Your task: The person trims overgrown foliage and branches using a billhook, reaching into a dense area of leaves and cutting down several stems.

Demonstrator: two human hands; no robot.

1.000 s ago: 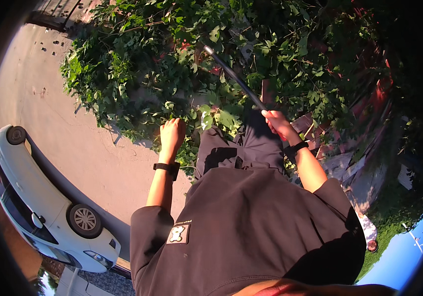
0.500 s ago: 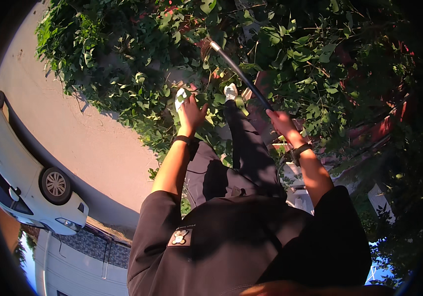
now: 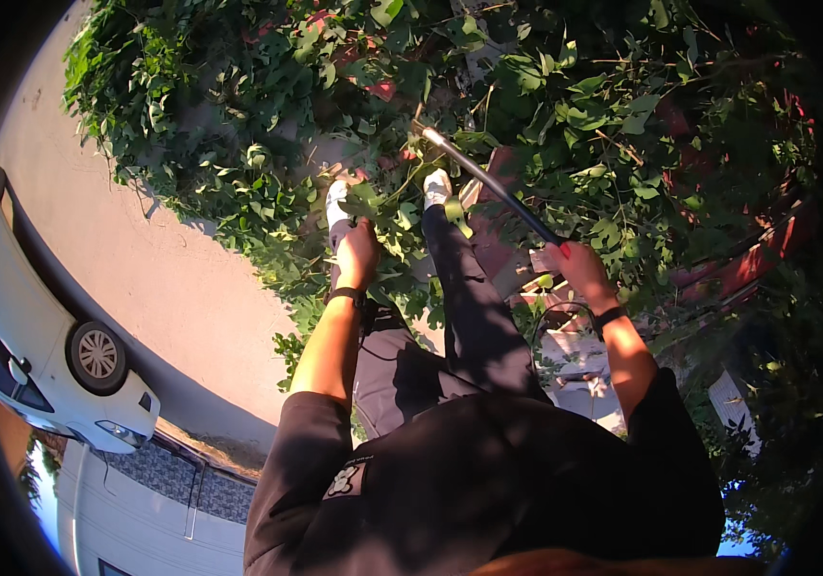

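My right hand (image 3: 584,272) is wrapped round the lower end of a black-handled tool (image 3: 498,187). The handle slants up and to the left to a silver collar (image 3: 433,136); its working end is hard to make out among the leaves. In front of my left shin, my left hand (image 3: 357,255) is closed at the edge of the greenery. A leafy vine (image 3: 394,204) rises from its fingers, which are partly hidden. Green leaves (image 3: 282,197) spread thickly round both my white shoes (image 3: 437,187).
A white car (image 3: 56,370) is parked at the left on pale pavement (image 3: 181,269). Reddish metal bars (image 3: 752,259) show through foliage at the right. Behind my right leg lie pale objects (image 3: 589,370) I cannot identify. A cable (image 3: 555,312) loops near my right wrist.
My left hand has come down and its spread fingers have closed at the leaves. My right hand has moved slightly down and right, bringing the tool's collar lower, nearer my feet.
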